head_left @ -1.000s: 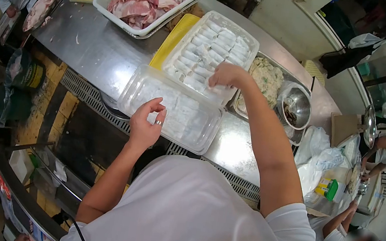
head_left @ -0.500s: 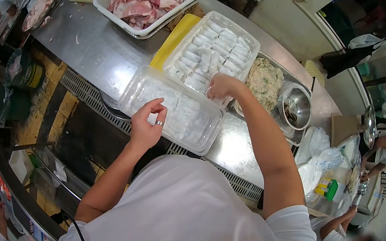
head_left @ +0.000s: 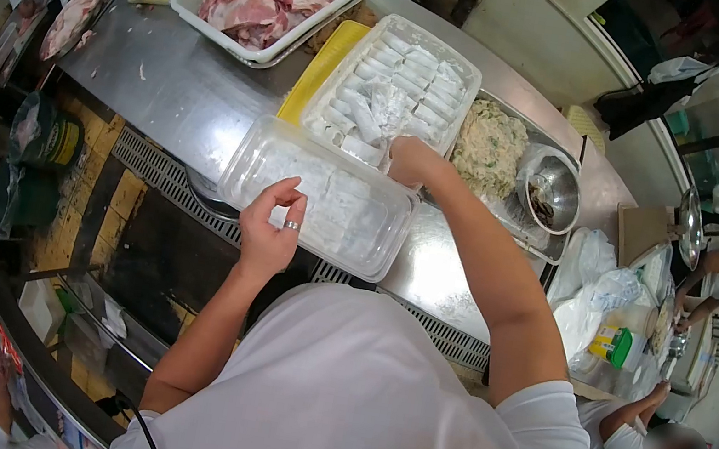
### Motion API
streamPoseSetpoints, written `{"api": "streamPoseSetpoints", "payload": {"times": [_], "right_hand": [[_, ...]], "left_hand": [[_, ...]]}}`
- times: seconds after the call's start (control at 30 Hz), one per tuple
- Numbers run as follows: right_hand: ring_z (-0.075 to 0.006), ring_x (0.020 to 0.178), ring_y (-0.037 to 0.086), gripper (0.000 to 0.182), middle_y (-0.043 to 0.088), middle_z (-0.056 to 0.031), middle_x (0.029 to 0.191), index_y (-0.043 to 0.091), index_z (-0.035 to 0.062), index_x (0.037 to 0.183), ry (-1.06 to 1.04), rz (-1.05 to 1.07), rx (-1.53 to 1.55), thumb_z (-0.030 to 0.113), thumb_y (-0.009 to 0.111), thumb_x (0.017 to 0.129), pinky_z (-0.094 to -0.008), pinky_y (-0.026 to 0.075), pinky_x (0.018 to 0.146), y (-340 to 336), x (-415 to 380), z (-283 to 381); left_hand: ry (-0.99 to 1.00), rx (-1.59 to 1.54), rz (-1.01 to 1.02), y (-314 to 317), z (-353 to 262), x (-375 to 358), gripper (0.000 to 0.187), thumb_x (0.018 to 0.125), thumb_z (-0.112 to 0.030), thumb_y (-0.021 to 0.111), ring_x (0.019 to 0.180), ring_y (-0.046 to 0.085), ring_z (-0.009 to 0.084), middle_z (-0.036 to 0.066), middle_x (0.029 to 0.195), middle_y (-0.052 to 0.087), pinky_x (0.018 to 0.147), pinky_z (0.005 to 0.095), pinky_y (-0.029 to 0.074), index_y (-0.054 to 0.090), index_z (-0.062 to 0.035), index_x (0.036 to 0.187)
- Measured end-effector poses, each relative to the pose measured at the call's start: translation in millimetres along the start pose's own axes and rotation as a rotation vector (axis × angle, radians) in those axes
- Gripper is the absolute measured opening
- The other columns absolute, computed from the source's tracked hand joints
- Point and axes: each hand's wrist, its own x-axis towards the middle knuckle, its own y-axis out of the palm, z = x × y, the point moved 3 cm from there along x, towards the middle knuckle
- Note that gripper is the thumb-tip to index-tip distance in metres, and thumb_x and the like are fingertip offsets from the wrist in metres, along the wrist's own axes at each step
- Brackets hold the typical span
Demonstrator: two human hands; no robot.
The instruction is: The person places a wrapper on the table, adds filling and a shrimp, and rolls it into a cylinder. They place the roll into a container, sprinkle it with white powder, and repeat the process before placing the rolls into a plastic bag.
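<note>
My right hand (head_left: 415, 162) reaches into the near right corner of a white tray (head_left: 468, 101) packed with rows of white, powdery rolls (head_left: 414, 75). Its fingers are bent closed and pointing down; whatever they grip is hidden behind the hand. Several rolls near it lie askew on top of the rows. My left hand (head_left: 269, 225), with a ring on one finger, hovers over the near side of a clear plastic container (head_left: 373, 259). Its fingers are loosely curled and apart, with nothing visible in them. More white rolls (head_left: 343, 208) sit inside that container.
Behind the tray lies a yellow board (head_left: 310, 92). A white basket of raw meat (head_left: 264, 57) stands at the back left. To the right are a pan of pale filling (head_left: 489, 146) and a metal bowl (head_left: 561, 185). Plastic bags (head_left: 585, 268) lie farther right; other people work nearby.
My right hand has shifted slightly within the tray's near corner, and rolls near it lie more askew. My left hand has barely moved. The whole view has shifted slightly.
</note>
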Motion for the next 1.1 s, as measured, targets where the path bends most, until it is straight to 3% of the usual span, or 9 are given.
{"api": "streamPoseSetpoints", "payload": {"times": [0.07, 0.17, 0.27, 0.37, 0.53, 0.6, 0.77, 0.9, 1.1], "right_hand": [[-0.0419, 0.096, 0.074, 0.03, 0.076, -0.025, 0.104, 0.077, -0.0032, 0.107, -0.017, -0.148, 0.061, 0.007, 0.071, 0.08, -0.046, 0.059, 0.088, 11, 4, -2], [-0.037, 0.08, 0.075, 0.029, 0.076, -0.0234, 0.093, 0.074, -0.007, 0.106, -0.024, -0.555, 0.121, 0.004, 0.072, 0.079, -0.0457, 0.06, 0.073, 2, 9, -27], [-0.0258, 0.068, 0.07, 0.028, 0.072, -0.0177, 0.084, 0.071, -0.0084, 0.106, 0.25, -0.408, 0.917, 0.002, 0.073, 0.08, -0.0405, 0.055, 0.057, -30, -19, -16], [-0.0169, 0.065, 0.064, 0.032, 0.069, -0.0133, 0.083, 0.07, -0.0073, 0.111, 0.101, -0.35, 1.133, 0.004, 0.075, 0.081, -0.034, 0.048, 0.051, -48, -23, 16], [-0.022, 0.071, 0.067, 0.036, 0.071, -0.015, 0.087, 0.07, -0.0087, 0.112, -0.121, -0.444, 1.033, 0.004, 0.074, 0.079, -0.0375, 0.054, 0.062, -57, -34, 134], [-0.0292, 0.074, 0.072, 0.029, 0.073, -0.0227, 0.09, 0.07, -0.0081, 0.104, -0.143, -0.454, 0.855, 0.005, 0.072, 0.077, -0.0415, 0.058, 0.07, -40, -14, 158], [-0.0389, 0.089, 0.074, 0.026, 0.073, -0.0287, 0.093, 0.071, -0.0058, 0.097, -0.147, -0.497, 1.009, 0.007, 0.073, 0.075, -0.0438, 0.058, 0.082, -70, -25, 171], [-0.0372, 0.078, 0.071, 0.018, 0.07, -0.0264, 0.083, 0.068, -0.0048, 0.092, -0.321, -0.487, 0.849, 0.004, 0.071, 0.076, -0.0444, 0.055, 0.075, -37, -1, 183], [-0.0447, 0.089, 0.071, 0.021, 0.071, -0.0303, 0.094, 0.071, -0.0037, 0.098, -0.16, -0.648, 0.988, 0.002, 0.067, 0.077, -0.0476, 0.055, 0.081, -66, -38, 165]], "left_hand": [[-0.019, 0.001, -0.025, -5, 0, 2, 0.028, 0.098, -0.003, 0.072, 0.087, 0.068, 0.0136, 0.007, 0.095, 0.073, 0.084, 0.0294, 0.055, 0.069, 0.0022, 0.125], [-0.052, -0.004, -0.119, -18, 9, 8, 0.027, 0.097, -0.004, 0.072, 0.084, 0.067, 0.0138, 0.008, 0.093, 0.073, 0.081, 0.0295, 0.055, 0.069, 0.0025, 0.124], [-0.105, -0.042, -0.23, -34, 19, 15, 0.027, 0.098, -0.004, 0.072, 0.082, 0.066, 0.0127, 0.007, 0.092, 0.073, 0.08, 0.0291, 0.054, 0.069, 0.0022, 0.124], [-0.153, -0.125, -0.293, -49, 27, 20, 0.029, 0.101, -0.003, 0.068, 0.089, 0.066, 0.0121, 0.007, 0.099, 0.072, 0.084, 0.0277, 0.054, 0.065, 0.0035, 0.129], [-0.23, -0.238, -0.354, -66, 33, 21, 0.029, 0.104, -0.001, 0.063, 0.096, 0.068, 0.0141, 0.009, 0.105, 0.071, 0.091, 0.0284, 0.055, 0.061, 0.0056, 0.132], [-0.237, -0.253, -0.365, -70, 31, 20, 0.028, 0.104, -0.001, 0.063, 0.097, 0.068, 0.014, 0.008, 0.105, 0.07, 0.092, 0.0286, 0.056, 0.062, 0.0055, 0.132], [-0.264, -0.274, -0.401, -82, 38, 12, 0.028, 0.105, -0.001, 0.062, 0.097, 0.068, 0.0139, 0.008, 0.105, 0.07, 0.092, 0.0289, 0.057, 0.062, 0.005, 0.131], [-0.294, -0.268, -0.398, -81, 46, 8, 0.028, 0.105, -0.001, 0.062, 0.097, 0.068, 0.0141, 0.008, 0.106, 0.07, 0.092, 0.0289, 0.057, 0.062, 0.0047, 0.132], [-0.289, -0.272, -0.393, -79, 40, 13, 0.028, 0.104, -0.001, 0.063, 0.096, 0.069, 0.0146, 0.008, 0.106, 0.071, 0.09, 0.0291, 0.057, 0.062, 0.0049, 0.132]]}}
